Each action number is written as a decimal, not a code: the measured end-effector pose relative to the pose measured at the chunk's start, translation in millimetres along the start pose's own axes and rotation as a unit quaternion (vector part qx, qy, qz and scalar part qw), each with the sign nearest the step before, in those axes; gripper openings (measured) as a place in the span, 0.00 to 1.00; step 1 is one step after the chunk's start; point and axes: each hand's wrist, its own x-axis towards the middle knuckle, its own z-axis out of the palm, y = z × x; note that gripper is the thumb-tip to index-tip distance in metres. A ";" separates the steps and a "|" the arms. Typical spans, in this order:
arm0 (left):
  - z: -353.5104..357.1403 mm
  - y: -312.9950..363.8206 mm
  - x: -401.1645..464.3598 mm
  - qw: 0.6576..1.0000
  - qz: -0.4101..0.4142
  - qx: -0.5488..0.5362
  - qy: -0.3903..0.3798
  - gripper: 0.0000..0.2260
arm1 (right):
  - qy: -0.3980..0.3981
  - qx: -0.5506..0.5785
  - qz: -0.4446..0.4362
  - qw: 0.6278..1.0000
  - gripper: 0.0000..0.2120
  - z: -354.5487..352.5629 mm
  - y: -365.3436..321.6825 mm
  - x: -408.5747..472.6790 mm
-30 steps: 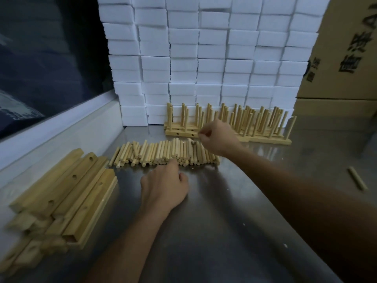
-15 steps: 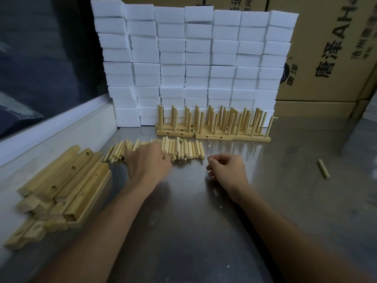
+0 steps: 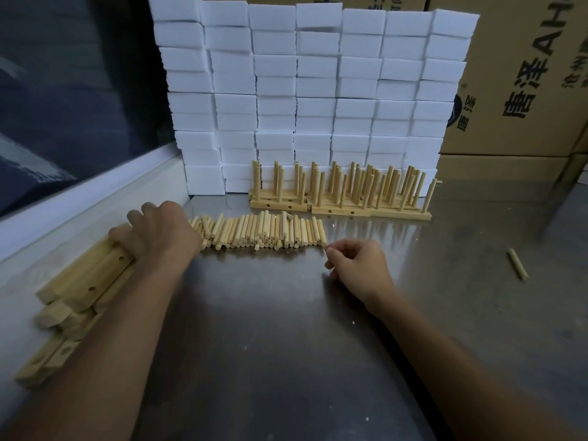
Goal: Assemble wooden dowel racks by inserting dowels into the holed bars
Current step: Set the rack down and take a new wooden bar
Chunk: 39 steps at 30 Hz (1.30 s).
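A pile of holed wooden bars (image 3: 82, 283) lies at the left of the steel table. My left hand (image 3: 156, 230) lies over the far end of the top bars, fingers bent over them. A row of loose dowels (image 3: 264, 233) lies in the middle of the table. Just right of that row, my right hand (image 3: 353, 262) hovers above the table with its fingers loosely curled and nothing in them. Several finished racks (image 3: 340, 198) with upright dowels stand behind the row.
A wall of stacked white foam blocks (image 3: 311, 90) rises behind the racks. Cardboard boxes (image 3: 521, 74) stand at the back right. One stray dowel (image 3: 517, 263) lies on the table (image 3: 286, 345) at the right. A white ledge (image 3: 79, 198) borders the table's left side.
My left hand has moved left from the dowel row onto the bar pile. My right hand came back from the racks and has stayed near the dowel row's right end.
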 end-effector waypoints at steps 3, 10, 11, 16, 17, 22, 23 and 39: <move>0.0 -1.5 2.3 1.000 0.000 0.001 0.005 0.15 | 0.000 0.005 0.005 1.000 0.06 -0.4 -0.7 -1.6; -0.2 -9.5 3.4 1.000 0.003 0.010 0.005 0.16 | -0.002 -0.003 0.005 1.000 0.06 -1.3 -1.5 -2.2; -1.0 -11.3 4.4 1.000 0.002 0.001 0.007 0.16 | -0.002 -0.002 0.006 1.000 0.06 -1.3 -1.5 -2.1; -4.7 -12.9 5.5 0.997 0.007 -0.075 0.026 0.16 | -0.004 -0.009 0.002 1.000 0.07 -0.6 -0.7 -0.4; -5.1 -11.9 4.6 0.996 0.014 -0.085 0.032 0.16 | -0.006 -0.008 0.001 1.000 0.07 -0.5 -0.4 -0.3; -12.9 0.9 -1.0 0.983 0.054 -0.159 0.068 0.14 | -0.003 -0.017 -0.004 1.000 0.06 -0.4 1.1 -0.6; -15.1 5.0 -2.4 0.980 0.059 -0.179 0.071 0.13 | -0.004 -0.020 -0.005 1.000 0.06 -0.3 0.6 -0.9; -0.8 66.6 -60.0 0.760 0.077 -0.616 -0.193 0.13 | -0.127 0.037 -0.146 0.980 0.15 10.0 -23.0 -23.6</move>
